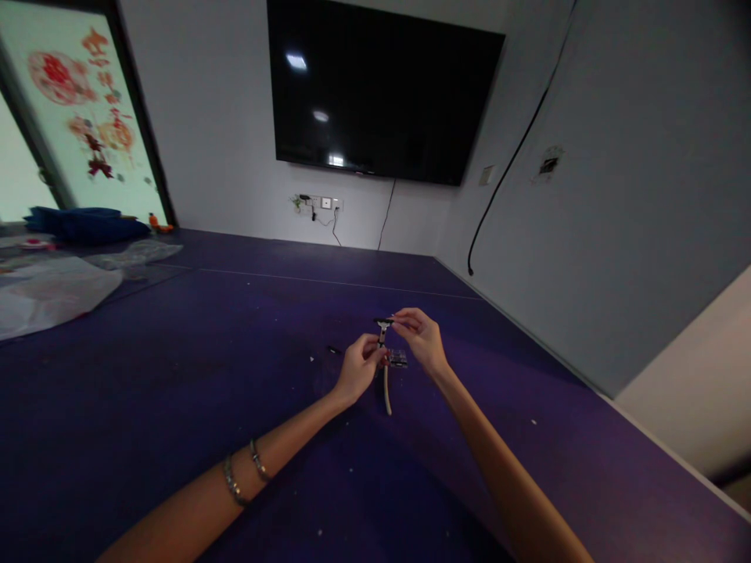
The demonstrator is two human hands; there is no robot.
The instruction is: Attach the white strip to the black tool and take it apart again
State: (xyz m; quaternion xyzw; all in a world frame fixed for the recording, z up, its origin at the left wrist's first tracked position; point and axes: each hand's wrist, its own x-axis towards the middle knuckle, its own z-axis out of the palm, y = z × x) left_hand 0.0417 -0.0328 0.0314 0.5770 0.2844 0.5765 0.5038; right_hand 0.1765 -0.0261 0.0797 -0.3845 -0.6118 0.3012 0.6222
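Forearms [299, 436], cut off below, end in hands [359, 369] [427, 342] pinching a partly hidden T-shaped object [383, 324].

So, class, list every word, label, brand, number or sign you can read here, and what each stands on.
None can be read for certain.
Glass door: red character-like marks, too blurred to read.
Television: a tiny mark on the lower edge, too small to read.
Held razor-like tool and small item beside it: no lettering can be made out.
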